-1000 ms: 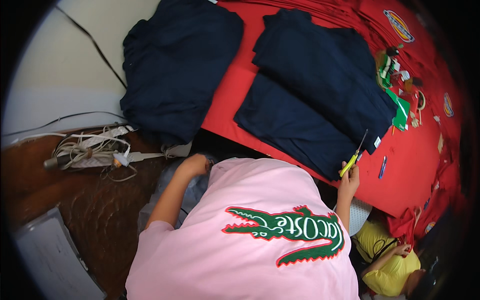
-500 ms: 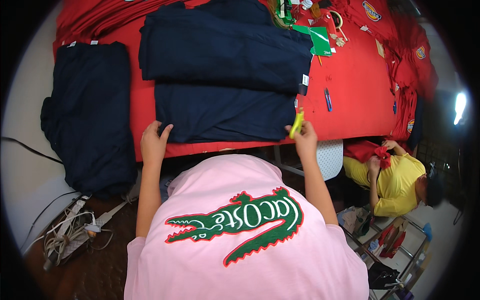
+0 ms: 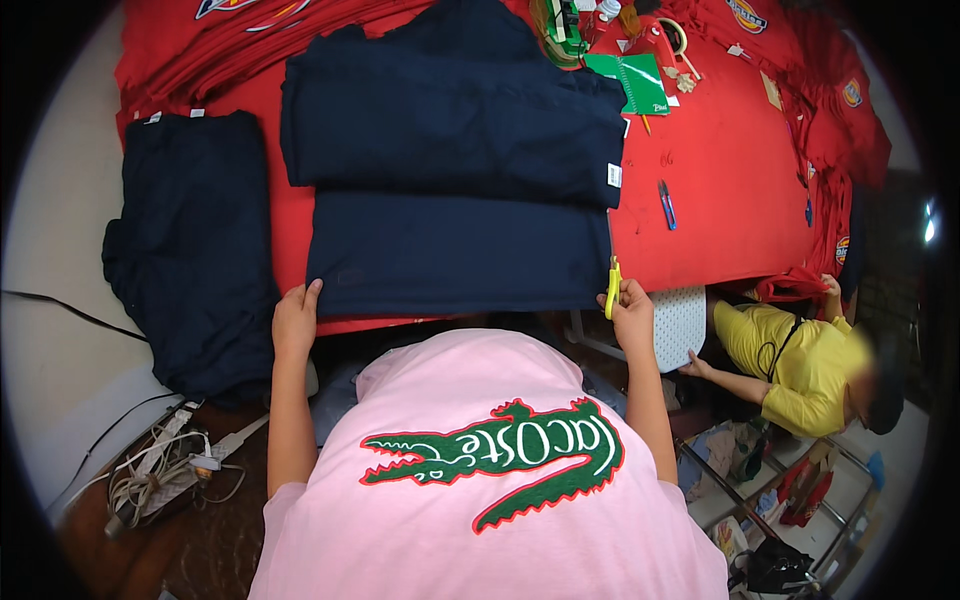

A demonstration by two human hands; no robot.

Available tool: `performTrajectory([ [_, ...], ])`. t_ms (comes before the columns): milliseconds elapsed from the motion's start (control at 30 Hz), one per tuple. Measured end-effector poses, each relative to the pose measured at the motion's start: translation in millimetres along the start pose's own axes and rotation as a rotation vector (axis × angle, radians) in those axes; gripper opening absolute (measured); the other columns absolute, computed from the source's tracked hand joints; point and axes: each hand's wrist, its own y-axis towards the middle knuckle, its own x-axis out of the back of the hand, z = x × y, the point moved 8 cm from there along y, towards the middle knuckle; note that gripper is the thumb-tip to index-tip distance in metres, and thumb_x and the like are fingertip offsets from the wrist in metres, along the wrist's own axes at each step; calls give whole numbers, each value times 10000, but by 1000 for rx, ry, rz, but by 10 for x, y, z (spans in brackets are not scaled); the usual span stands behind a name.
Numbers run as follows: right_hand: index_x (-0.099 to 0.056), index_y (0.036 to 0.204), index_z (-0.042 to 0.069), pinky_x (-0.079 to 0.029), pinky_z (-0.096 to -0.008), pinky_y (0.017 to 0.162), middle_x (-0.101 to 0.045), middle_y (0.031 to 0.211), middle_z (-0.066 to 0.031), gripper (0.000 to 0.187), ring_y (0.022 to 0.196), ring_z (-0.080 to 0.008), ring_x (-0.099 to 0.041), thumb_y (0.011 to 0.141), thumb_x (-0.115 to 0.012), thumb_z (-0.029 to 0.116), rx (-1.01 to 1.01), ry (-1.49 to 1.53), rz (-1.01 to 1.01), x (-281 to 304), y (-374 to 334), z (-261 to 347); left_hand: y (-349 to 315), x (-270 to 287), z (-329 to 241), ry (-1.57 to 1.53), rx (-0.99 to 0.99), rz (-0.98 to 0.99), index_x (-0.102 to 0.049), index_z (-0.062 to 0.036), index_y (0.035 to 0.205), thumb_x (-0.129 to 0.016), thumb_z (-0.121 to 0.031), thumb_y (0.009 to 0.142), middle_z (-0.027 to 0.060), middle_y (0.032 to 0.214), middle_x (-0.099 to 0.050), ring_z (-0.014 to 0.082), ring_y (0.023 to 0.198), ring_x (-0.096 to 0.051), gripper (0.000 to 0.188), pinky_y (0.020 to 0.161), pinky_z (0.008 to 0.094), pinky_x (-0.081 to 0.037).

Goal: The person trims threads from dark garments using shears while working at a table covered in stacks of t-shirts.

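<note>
A navy blue fabric piece (image 3: 460, 255) lies flat along the near edge of the red-covered table, its front edge pulled straight. My left hand (image 3: 296, 318) pinches its near left corner. At the near right corner my right hand (image 3: 633, 318) is closed around small yellow-handled scissors (image 3: 613, 290), their tip pointing away from me. The fingers of that hand also meet the fabric corner. Just beyond lies a stack of folded navy garments (image 3: 450, 125), with a white label (image 3: 614, 175) at its right edge.
Another navy garment pile (image 3: 195, 250) hangs over the table's left edge. Farther back right are a green notebook (image 3: 642, 84), a tape roll (image 3: 677, 40) and a blue pen-like tool (image 3: 667, 205). Red garments (image 3: 830, 120) line the right side. A person in yellow (image 3: 790, 370) sits there, beside a white perforated stool (image 3: 680, 325).
The near fabric edge has been drawn toward me and smoothed, with both hands keeping hold of its corners. The person in yellow has lowered one hand to the stool.
</note>
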Motion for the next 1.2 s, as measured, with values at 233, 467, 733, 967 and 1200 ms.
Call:
performTrajectory([
  [233,-685,1073,86,-641,-389,834,-672,973,-2,260,892,-157,-690,900,-864,161,-61,339,275,76,341,1317,385,498,-565,-247,182,711,-779,-12,968,-692,-443,1038,81,961,-765,160,818,-660,446,749,340,-518],
  [467,-632,1238,32,-541,-406,1024,-709,1333,-162,303,1230,-258,-654,1042,-740,237,446,891,103,252,1448,2812,1374,1277,-2210,-1312,-391,-140,-476,-4,1574,-598,-350,1118,166,1602,-526,284,1453,-524,586,1147,447,-478],
  [733,-677,1203,15,-525,-336,850,-785,964,-127,467,909,-190,-729,1092,-640,467,233,367,-29,820,594,997,-451,-1110,-2230,-584,-424,415,-809,-41,1133,-737,-108,996,82,1104,-759,190,995,-723,169,907,326,-572],
  [967,-718,1134,62,-441,-232,685,-787,855,-79,396,770,-104,-690,1087,-658,450,-153,381,-68,853,13,-338,-914,-1447,-2848,-83,-805,118,-778,-125,1291,-661,-53,991,117,1519,-620,358,1438,-544,330,1179,470,-446],
  [1200,-721,1124,-6,-455,-242,739,-769,850,-58,317,769,-71,-636,1066,-726,306,29,281,90,690,203,119,-157,-1891,-3975,540,-1097,-27,-531,-262,1590,-656,-435,1022,107,1668,-449,363,1529,-427,607,1209,729,-305],
])
